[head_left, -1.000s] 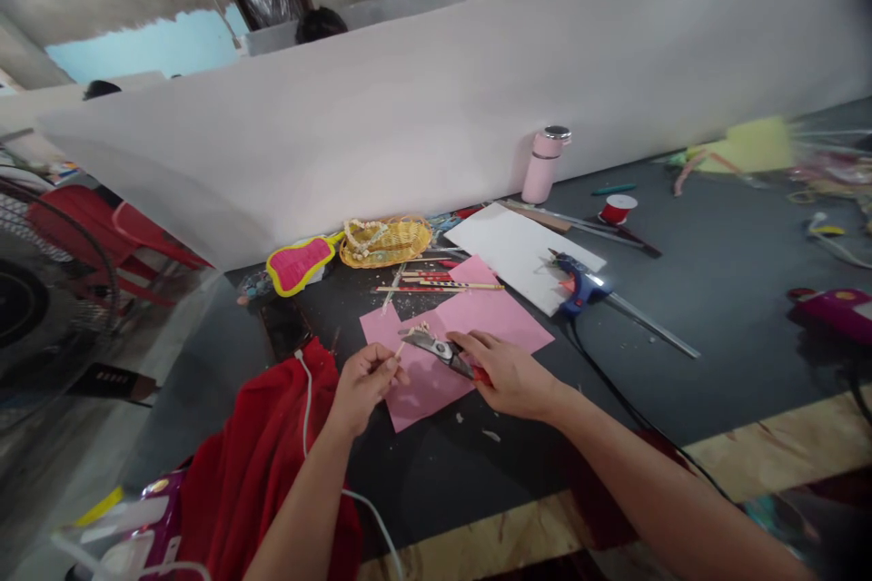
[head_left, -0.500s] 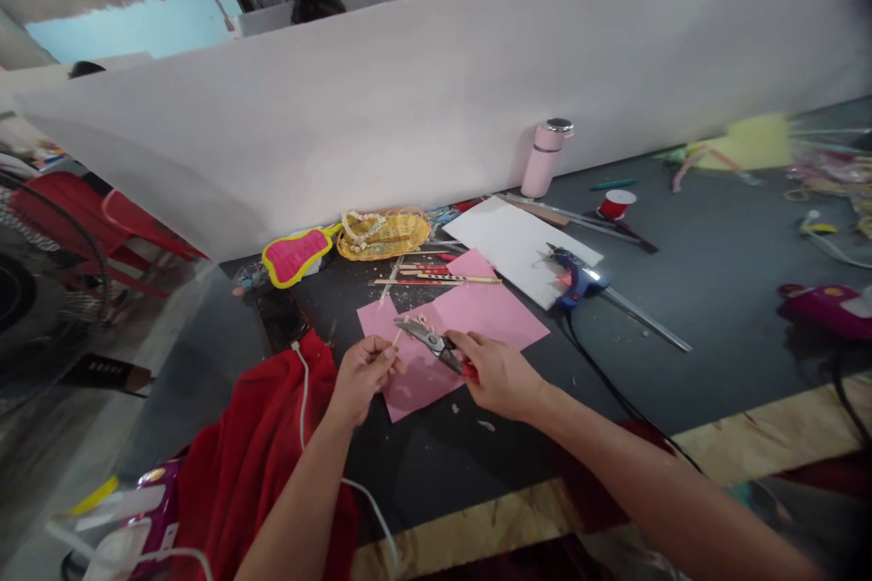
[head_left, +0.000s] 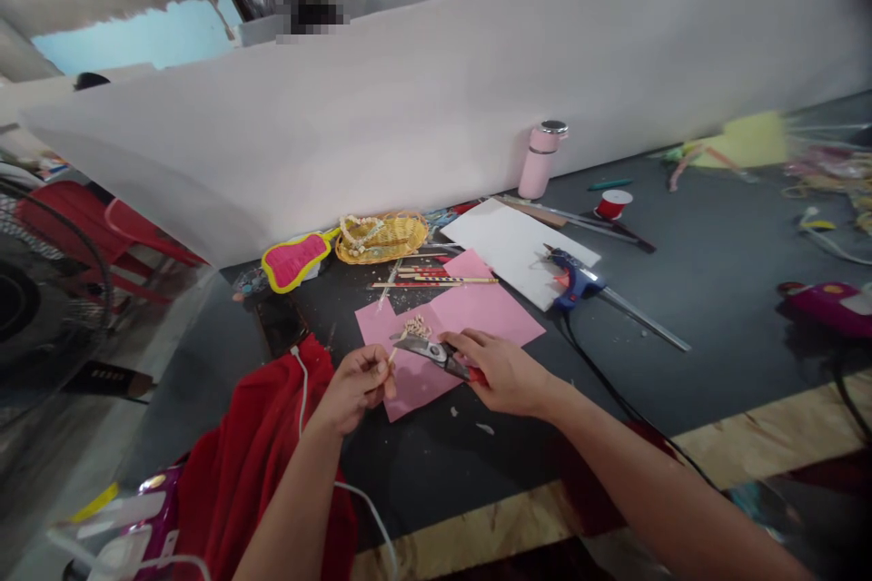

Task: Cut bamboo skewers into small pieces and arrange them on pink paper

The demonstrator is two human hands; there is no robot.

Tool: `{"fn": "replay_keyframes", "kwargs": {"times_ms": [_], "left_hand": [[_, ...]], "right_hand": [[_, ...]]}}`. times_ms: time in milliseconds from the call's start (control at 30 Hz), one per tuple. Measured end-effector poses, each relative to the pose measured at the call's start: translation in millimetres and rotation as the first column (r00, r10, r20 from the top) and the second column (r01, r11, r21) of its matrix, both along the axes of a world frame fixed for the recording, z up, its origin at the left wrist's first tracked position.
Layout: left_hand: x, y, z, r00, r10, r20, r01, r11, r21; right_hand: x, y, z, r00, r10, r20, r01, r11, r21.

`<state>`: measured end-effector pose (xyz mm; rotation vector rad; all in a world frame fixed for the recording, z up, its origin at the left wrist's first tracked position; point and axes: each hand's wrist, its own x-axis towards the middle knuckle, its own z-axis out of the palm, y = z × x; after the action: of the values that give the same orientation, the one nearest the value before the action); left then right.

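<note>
My left hand (head_left: 359, 384) pinches a thin wooden stick (head_left: 393, 352), its upper end at the blades of the scissors. In my right hand (head_left: 504, 370) are the scissors (head_left: 431, 349), with red handles and metal blades pointing left. Both hands are over a pink sheet of paper (head_left: 490, 313) on the dark table. A small pile of short cut wooden bits (head_left: 415, 327) lies on the paper just beyond the blades. Several patterned chopstick-like sticks (head_left: 436, 277) lie behind the pile.
A wicker basket (head_left: 391, 236) and a pink, yellow-edged paddle shape (head_left: 296, 260) lie at the back. Rightward are white board (head_left: 518, 245), a blue glue gun (head_left: 578, 277), a pink bottle (head_left: 540, 163) and a red spool (head_left: 613, 204). Red cloth (head_left: 272, 436) and a phone (head_left: 281, 324) are at left.
My left hand has shifted slightly left and down with the stick. The scissors have tilted and lowered a little, so more of the pile of bits shows.
</note>
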<state>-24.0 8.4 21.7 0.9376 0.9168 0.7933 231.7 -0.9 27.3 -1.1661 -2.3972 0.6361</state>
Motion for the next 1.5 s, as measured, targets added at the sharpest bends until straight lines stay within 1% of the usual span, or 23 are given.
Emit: {"fn": "replay_keyframes", "kwargs": {"times_ms": [133, 233, 300, 333, 400, 467, 533, 600, 667, 733, 800, 867, 933, 1000, 1133, 1233, 1367, 1500], "left_hand": [[-0.4, -0.1, 0.0, 1.000, -0.005, 0.019, 0.005, 1.000, 0.001], [1.0, 1.0, -0.9, 1.000, 0.003, 0.023, -0.003, 1.000, -0.005], [3.6, 2.1, -2.6, 0.999, 0.037, -0.011, -0.037, 0.999, -0.003], [5.3, 2.5, -3.8, 0.997, 0.067, -0.043, -0.066, 0.998, 0.019], [9.3, 3.0, -6.5, 0.978, 0.147, -0.145, -0.131, 0.984, 0.118], [12.8, 2.5, -8.7, 0.932, 0.247, -0.267, -0.174, 0.948, 0.268], [15.1, 0.9, -9.6, 0.873, 0.330, -0.358, -0.180, 0.902, 0.393], [15.7, -1.0, -9.0, 0.842, 0.368, -0.394, -0.172, 0.876, 0.450], [14.7, -2.3, -7.5, 0.850, 0.357, -0.387, -0.170, 0.882, 0.440], [12.6, -2.2, -5.5, 0.886, 0.308, -0.347, -0.167, 0.910, 0.380], [9.9, -1.2, -3.5, 0.933, 0.231, -0.278, -0.152, 0.948, 0.280], [7.1, -0.2, -1.4, 0.973, 0.139, -0.187, -0.108, 0.980, 0.167], [4.6, -0.1, 0.7, 0.993, 0.054, -0.100, -0.047, 0.996, 0.076], [3.1, -0.7, 2.6, 0.999, 0.009, -0.044, -0.007, 1.000, 0.029], [3.6, -0.8, 4.4, 1.000, 0.015, -0.024, -0.015, 1.000, -0.002], [5.1, 0.7, 2.4, 0.999, 0.033, -0.039, -0.034, 0.999, -0.003], [7.6, 2.3, -3.6, 0.992, 0.085, -0.095, -0.082, 0.996, 0.039], [10.9, 1.8, -7.0, 0.972, 0.160, -0.173, -0.142, 0.983, 0.113]], "right_hand": [[-3.0, -2.9, 2.2, 0.999, -0.022, 0.045, 0.023, 1.000, -0.018], [-7.0, -5.7, 1.1, 0.994, -0.066, 0.091, 0.069, 0.997, -0.036], [-10.4, -7.2, -1.7, 0.987, -0.108, 0.123, 0.113, 0.993, -0.040], [-12.1, -7.7, -3.5, 0.982, -0.128, 0.138, 0.135, 0.990, -0.042], [-15.2, -8.2, -7.0, 0.973, -0.166, 0.160, 0.175, 0.984, -0.043], [-17.2, -8.0, -9.2, 0.969, -0.189, 0.160, 0.198, 0.979, -0.039], [-17.3, -7.4, -9.6, 0.970, -0.196, 0.142, 0.202, 0.979, -0.030], [-15.2, -6.4, -8.2, 0.976, -0.185, 0.116, 0.189, 0.982, -0.019], [-11.5, -5.0, -6.0, 0.983, -0.156, 0.092, 0.158, 0.987, -0.010], [-7.3, -3.4, -4.0, 0.991, -0.117, 0.065, 0.118, 0.993, -0.005], [-3.9, -2.0, -2.9, 0.996, -0.084, 0.035, 0.084, 0.996, -0.001], [-1.9, -1.2, -2.4, 0.998, -0.059, 0.008, 0.059, 0.998, 0.003], [-1.2, -1.0, -2.2, 0.999, -0.032, -0.017, 0.032, 0.999, 0.002], [-1.3, -1.3, -1.6, 1.000, -0.011, -0.029, 0.010, 1.000, -0.010], [-3.9, -3.0, -0.1, 1.000, -0.016, 0.008, 0.016, 0.999, -0.039], [-8.5, -5.8, -0.6, 0.996, -0.056, 0.064, 0.059, 0.997, -0.054], [-14.5, -9.6, -5.0, 0.977, -0.137, 0.166, 0.146, 0.988, -0.048], [-15.2, -10.6, -7.4, 0.972, -0.152, 0.180, 0.164, 0.985, -0.054]]}}
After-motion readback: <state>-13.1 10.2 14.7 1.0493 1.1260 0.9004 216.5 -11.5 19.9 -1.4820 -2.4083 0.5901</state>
